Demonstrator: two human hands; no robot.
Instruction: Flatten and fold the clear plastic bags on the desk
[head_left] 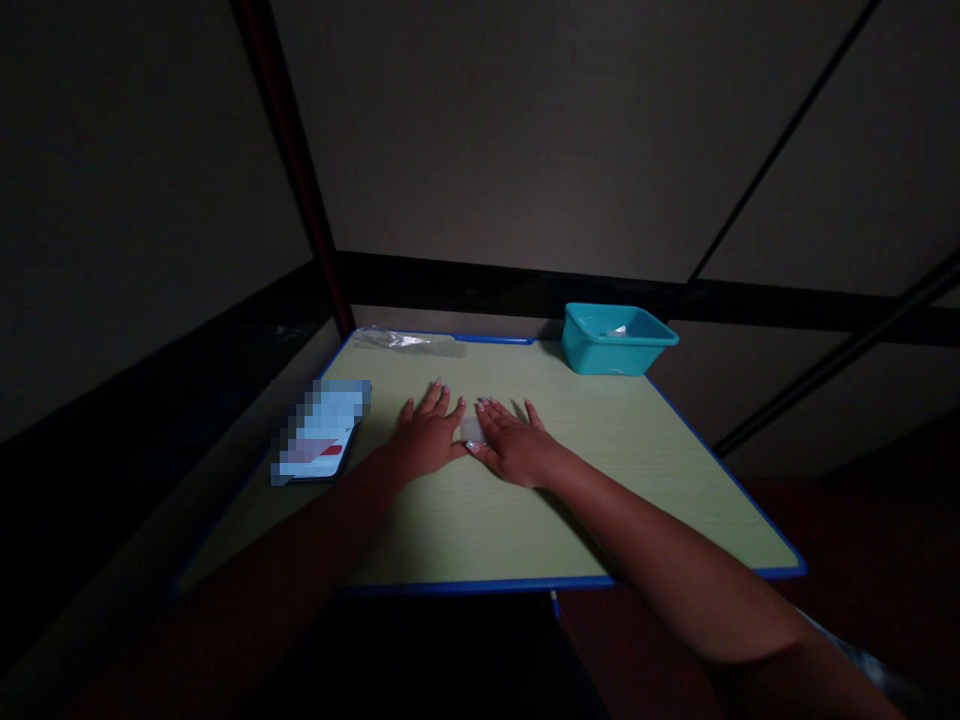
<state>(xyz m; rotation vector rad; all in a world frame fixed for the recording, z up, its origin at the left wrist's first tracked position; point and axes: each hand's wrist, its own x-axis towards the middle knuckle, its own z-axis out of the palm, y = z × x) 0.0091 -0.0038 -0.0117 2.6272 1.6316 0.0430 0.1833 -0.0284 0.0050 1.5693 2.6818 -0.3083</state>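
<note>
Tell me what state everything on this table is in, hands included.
Left hand, open, palm down
Right hand, open, palm down
Pale piece, flat between the hands
Phone, screen lit
Clear plastic, lying crinkled
Teal basket, upright, uncovered, something pale inside

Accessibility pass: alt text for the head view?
Bare left hand and right hand spread palms-down either side of a small, translucent, whitish piece on a pale green, blue-edged table. Lit phone at left; crumpled clear plastic far left; turquoise plastic basin far right.
</note>
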